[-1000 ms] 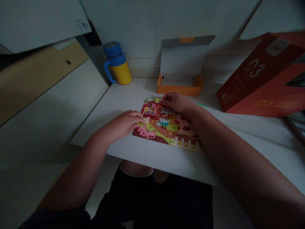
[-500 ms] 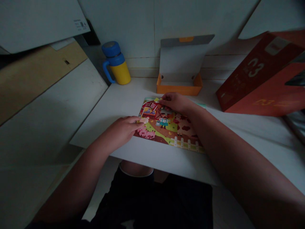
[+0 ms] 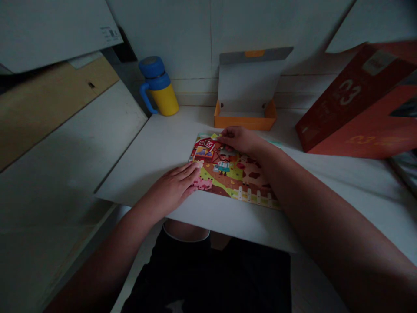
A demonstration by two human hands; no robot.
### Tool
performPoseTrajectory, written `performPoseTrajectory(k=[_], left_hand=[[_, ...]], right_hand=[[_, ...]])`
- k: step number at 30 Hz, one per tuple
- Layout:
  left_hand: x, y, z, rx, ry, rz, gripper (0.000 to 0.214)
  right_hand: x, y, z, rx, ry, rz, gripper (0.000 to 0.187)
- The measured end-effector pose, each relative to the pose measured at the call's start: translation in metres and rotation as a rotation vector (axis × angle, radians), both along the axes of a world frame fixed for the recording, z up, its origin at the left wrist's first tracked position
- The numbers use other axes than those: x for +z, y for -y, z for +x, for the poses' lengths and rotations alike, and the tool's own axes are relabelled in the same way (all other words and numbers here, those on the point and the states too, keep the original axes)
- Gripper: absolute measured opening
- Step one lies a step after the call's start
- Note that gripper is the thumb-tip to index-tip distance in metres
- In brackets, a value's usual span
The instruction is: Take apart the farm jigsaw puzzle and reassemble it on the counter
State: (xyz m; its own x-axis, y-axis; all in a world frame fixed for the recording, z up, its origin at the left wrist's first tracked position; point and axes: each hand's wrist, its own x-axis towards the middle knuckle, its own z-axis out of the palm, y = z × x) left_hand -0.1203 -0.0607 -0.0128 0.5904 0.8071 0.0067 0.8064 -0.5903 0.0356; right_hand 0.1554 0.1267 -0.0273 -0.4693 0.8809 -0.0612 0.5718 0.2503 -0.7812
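A farm-scene jigsaw puzzle (image 3: 223,179) lies flat on the table, showing a red barn, a farmer, a cow, a pink pig and a white fence. My left hand (image 3: 176,187) rests over its left edge, fingers stretched out flat, covering part of the pig. At the puzzle's top edge, the fingertips of my right hand (image 3: 239,140) pinch a small yellow-green puzzle piece (image 3: 214,136) beside the barn roof. My right hand and forearm hide the upper right part of the picture.
Behind the puzzle stands an orange box (image 3: 244,123) with its lid raised. A blue and yellow thermos mug (image 3: 165,98) is at the back left. To the right is a large red box (image 3: 345,108). A white panel (image 3: 74,143) borders the table's left side.
My left hand has shifted slightly down and flattened, its fingers now laid over the puzzle's left edge and more of the pig. My right hand stays in the same place.
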Motion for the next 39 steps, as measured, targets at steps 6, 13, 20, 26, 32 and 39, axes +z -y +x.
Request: performPoseTrajectory(k=[6, 13, 20, 26, 32, 39], left_hand=[[-0.003, 0.011, 0.007, 0.050, -0.011, 0.016, 0.060], [-0.002, 0.016, 0.014, 0.092, -0.026, -0.006, 0.062], [0.004, 0.014, 0.018, 0.112, 0.004, -0.044, 0.065], [0.001, 0.011, 0.021, 0.138, 0.008, -0.079, 0.075], [-0.007, -0.007, 0.033, 0.150, 0.019, -0.066, 0.089], [-0.011, -0.039, 0.049, 0.137, 0.008, -0.108, 0.090]], right_hand=[[-0.001, -0.001, 0.001, 0.004, 0.014, 0.011, 0.033], [-0.002, -0.001, 0.000, -0.015, 0.011, 0.010, 0.035], [-0.001, -0.001, 0.000, -0.006, 0.010, -0.006, 0.035], [0.001, 0.001, -0.001, -0.004, -0.018, -0.015, 0.034], [-0.004, -0.002, 0.000, -0.008, -0.078, -0.042, 0.032], [0.004, -0.007, 0.005, -0.079, -0.216, -0.165, 0.020]])
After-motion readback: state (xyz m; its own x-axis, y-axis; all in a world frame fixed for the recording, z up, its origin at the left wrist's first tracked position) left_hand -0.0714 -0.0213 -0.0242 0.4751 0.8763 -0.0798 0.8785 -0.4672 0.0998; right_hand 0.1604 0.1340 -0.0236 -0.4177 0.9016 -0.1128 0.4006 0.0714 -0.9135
